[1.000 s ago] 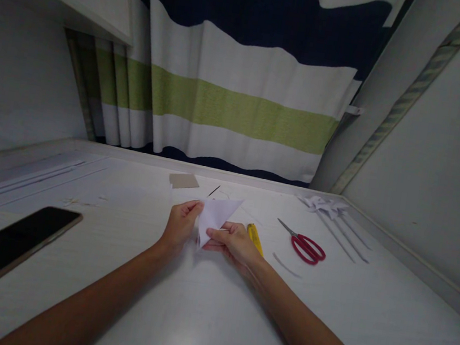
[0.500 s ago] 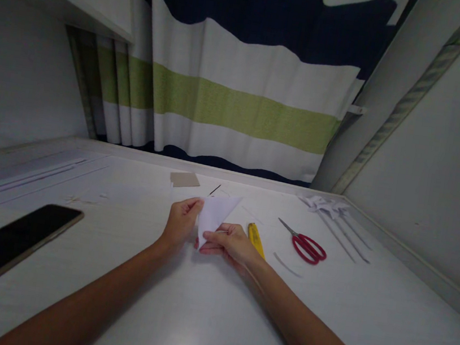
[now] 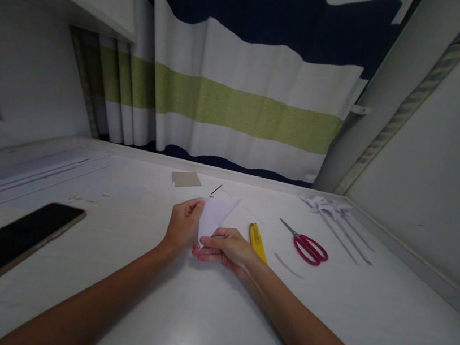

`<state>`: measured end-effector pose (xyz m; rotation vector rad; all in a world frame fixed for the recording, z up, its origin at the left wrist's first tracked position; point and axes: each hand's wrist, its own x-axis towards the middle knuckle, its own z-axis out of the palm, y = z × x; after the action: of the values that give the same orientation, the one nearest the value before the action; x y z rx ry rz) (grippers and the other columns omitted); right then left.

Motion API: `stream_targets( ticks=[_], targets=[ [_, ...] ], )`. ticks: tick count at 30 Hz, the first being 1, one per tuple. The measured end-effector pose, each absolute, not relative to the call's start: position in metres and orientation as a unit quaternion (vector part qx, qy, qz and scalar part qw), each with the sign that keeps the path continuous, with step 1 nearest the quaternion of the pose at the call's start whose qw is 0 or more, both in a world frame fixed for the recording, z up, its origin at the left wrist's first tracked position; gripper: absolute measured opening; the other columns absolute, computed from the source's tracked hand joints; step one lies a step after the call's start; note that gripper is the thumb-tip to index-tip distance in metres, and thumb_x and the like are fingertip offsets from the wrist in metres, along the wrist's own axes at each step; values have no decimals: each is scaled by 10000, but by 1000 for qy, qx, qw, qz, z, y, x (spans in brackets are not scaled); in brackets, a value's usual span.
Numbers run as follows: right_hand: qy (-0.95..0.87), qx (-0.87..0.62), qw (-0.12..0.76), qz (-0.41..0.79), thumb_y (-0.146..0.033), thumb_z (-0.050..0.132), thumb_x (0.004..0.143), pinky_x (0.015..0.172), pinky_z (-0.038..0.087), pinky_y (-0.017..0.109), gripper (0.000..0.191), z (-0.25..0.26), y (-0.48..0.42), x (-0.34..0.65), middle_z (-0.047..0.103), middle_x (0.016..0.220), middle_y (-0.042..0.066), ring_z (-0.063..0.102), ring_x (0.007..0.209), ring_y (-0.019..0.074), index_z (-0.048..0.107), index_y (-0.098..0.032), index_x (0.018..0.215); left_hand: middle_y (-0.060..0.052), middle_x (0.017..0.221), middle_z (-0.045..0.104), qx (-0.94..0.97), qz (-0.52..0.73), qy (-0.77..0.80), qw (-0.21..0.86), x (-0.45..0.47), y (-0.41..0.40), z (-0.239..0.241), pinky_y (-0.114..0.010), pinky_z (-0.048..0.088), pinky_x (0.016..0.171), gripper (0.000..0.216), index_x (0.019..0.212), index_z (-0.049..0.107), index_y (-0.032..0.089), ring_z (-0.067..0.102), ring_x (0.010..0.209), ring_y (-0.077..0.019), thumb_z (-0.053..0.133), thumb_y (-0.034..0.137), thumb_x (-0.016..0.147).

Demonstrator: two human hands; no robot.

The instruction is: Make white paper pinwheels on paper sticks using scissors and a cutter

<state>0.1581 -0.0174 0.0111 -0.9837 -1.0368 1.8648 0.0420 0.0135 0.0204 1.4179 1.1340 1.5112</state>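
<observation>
A folded white paper triangle [image 3: 216, 215] stands just above the white desk [image 3: 202, 311], held between both hands. My left hand [image 3: 182, 227] pinches its left edge near the top. My right hand [image 3: 223, 248] is closed on its lower corner, fingers curled under the paper. A yellow utility knife [image 3: 257, 243] lies right behind my right hand. Red-handled scissors [image 3: 306, 245] lie further right on the desk.
A dark phone or tablet [image 3: 1, 246] lies at the left. A small brown card [image 3: 186, 178] and a thin dark needle [image 3: 215, 189] sit behind the hands. Paper strips and folded paper shapes [image 3: 330, 206] lie at the far right. A striped curtain [image 3: 246, 83] hangs behind the desk.
My right hand has slid slightly down and left along the paper's lower corner. The paper and left hand have barely moved.
</observation>
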Motion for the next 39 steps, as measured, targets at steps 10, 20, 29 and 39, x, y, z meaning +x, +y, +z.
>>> stream_targets(
  ticks=[10, 20, 29, 39],
  targets=[
    [-404, -361, 400, 739, -119, 678, 511, 652, 483, 256, 188, 8, -19, 155, 641, 627, 17, 606, 622, 119, 590, -113, 677, 25, 582, 525, 553, 597, 437, 383, 41, 16, 19, -193, 340, 510, 194, 694, 599, 124, 459, 565, -111, 480, 277, 689],
    [-443, -357, 331, 753, -95, 706, 453, 728, 429, 317, 286, 11, -25, 156, 626, 658, -4, 582, 619, 104, 586, -117, 711, 55, 504, 408, 500, 646, 437, 377, 32, 25, 23, -175, 273, 458, 181, 538, 482, 130, 355, 496, -74, 484, 256, 669],
    [-501, -430, 474, 583, -267, 622, 606, 468, 286, 195, 161, 16, -8, 166, 495, 473, -43, 404, 445, 45, 572, -132, 535, 53, 520, 416, 507, 624, 403, 438, 38, 20, 22, -175, 286, 460, 182, 549, 485, 126, 360, 496, -68, 520, 270, 653],
    [-496, -447, 506, 546, -260, 598, 601, 459, 197, 212, 146, 17, -5, 172, 437, 425, -48, 318, 444, 55, 615, -134, 530, -22, 603, 578, 556, 500, 365, 555, 44, 16, 23, -229, 404, 554, 313, 685, 584, 101, 528, 570, -126, 563, 409, 628]
  ],
)
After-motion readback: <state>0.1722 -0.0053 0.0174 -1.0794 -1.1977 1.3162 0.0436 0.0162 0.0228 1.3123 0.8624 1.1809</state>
